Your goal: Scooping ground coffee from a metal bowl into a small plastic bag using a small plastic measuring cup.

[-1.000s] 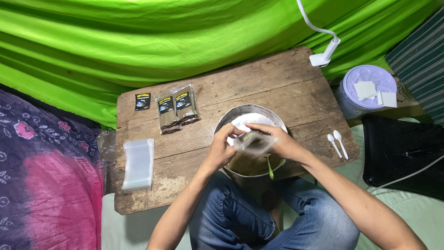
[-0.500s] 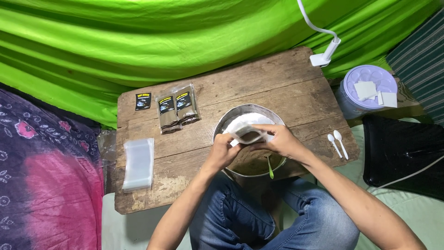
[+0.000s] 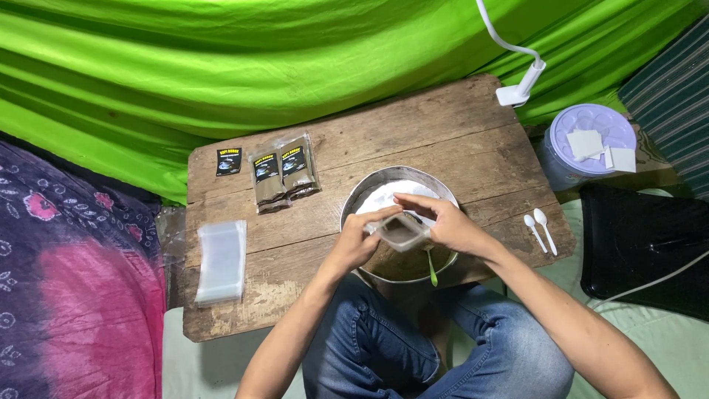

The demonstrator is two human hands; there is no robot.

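A small clear plastic bag (image 3: 401, 232) with brown powder inside is held open above a round metal bowl (image 3: 369, 193), between both hands. The left hand (image 3: 356, 242) pinches the left edge of the bag with closed fingers (image 3: 384, 215), and the right hand (image 3: 445, 224) grips the right edge, its fingers (image 3: 413, 199) closed on the plastic near the mouth. The bowl holds brown powder and something white at the far side, and a green spoon handle (image 3: 431, 267) leans on its near rim. The bowl stands on a worn wooden desk (image 3: 458, 140). To the left lie three dark filled packets (image 3: 277, 174) and a stack of empty clear bags (image 3: 221, 260). Two white plastic spoons (image 3: 540, 230) lie at the right edge of the desk.
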